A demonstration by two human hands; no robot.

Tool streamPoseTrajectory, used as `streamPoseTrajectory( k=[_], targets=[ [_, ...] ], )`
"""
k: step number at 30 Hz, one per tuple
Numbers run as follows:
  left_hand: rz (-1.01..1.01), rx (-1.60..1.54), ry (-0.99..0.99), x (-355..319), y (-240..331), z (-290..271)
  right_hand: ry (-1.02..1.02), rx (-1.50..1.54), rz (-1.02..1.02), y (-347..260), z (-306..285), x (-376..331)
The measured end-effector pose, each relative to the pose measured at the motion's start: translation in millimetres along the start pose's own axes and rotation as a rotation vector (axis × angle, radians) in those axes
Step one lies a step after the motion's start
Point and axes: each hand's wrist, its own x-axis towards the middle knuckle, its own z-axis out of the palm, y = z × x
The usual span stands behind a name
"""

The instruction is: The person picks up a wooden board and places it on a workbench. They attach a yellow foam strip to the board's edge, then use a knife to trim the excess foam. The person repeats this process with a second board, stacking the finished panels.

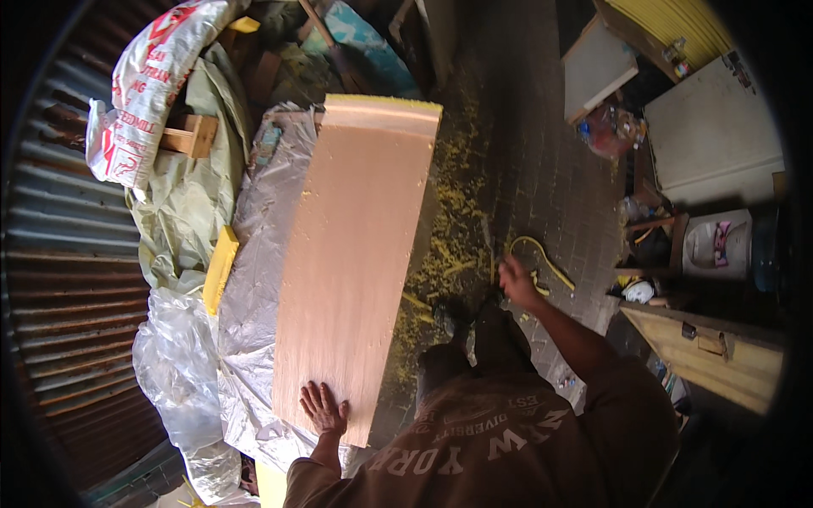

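Note:
A long, pale brown wooden panel (351,237) lies lengthwise before me, with a yellow edge along its far end. Flat on the panel's near end rests my left hand (322,410), fingers spread. My right hand (516,281) is off to the right of the panel, above the floor, with its fingers curled. A thin, greyish, blade-like shape (489,243) shows beside those fingers, too unclear to name. Close by, a narrow yellow strip (542,247) curves in a loop; whether the hand touches it I cannot tell.
Yellow shavings (457,245) litter the paved floor (542,169). Plastic sheeting (262,212) lies under the panel. To the left are a yellow block (221,269), a printed sack (152,93) and a corrugated metal wall (68,254). Cabinet parts (716,127) and a wooden drawer (711,351) stand right.

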Motion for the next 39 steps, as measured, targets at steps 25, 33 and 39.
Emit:
streamPoseTrajectory(
  k=[25, 33, 39],
  targets=[
    [-1.080, -0.580, 0.164, 100.4, 198.9, -38.4, -0.397, -0.943, -1.141, -426.2, 338.8, 380.8],
    [-1.144, -0.613, 0.082, 109.4, 200.9, -42.5, -0.490, -0.842, -1.569, -408.0, 434.5, 333.6],
    [-1.124, -0.663, 0.051, 106.3, 196.6, -35.8, -0.677, -1.077, -1.492, -401.2, 561.9, 225.7]
  ],
)
